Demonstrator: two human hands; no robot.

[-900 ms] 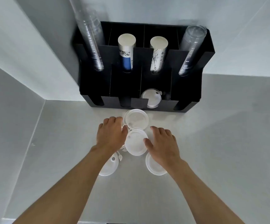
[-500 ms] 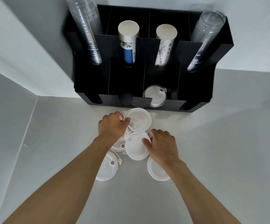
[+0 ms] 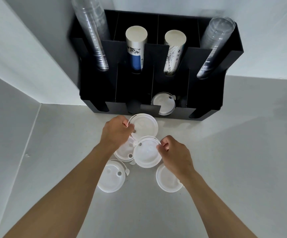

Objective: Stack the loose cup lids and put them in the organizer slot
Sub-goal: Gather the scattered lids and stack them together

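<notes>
Several white cup lids lie on the grey counter in front of a black organizer (image 3: 208, 69). My left hand (image 3: 116, 133) pinches the left rim of the farthest lid (image 3: 145, 126), tilted up close to the organizer's front. My right hand (image 3: 175, 155) grips the right rim of a second lid (image 3: 147, 154), held over a third lid (image 3: 123, 152) lying flat. Two more lids rest nearer me, one at the left (image 3: 111, 177) and one at the right (image 3: 166, 182), partly under my right wrist. One lid (image 3: 163, 103) sits in a lower organizer slot.
The organizer stands in a wall corner and holds two stacks of clear cups (image 3: 94, 35) and two stacks of paper cups (image 3: 136, 48). White walls close in at the left and behind. Open counter (image 3: 242, 152) extends right and toward me.
Both hands have closed on lid rims and lifted them: the left took the far lid, the right the middle one. The camera moved closer to the organizer.
</notes>
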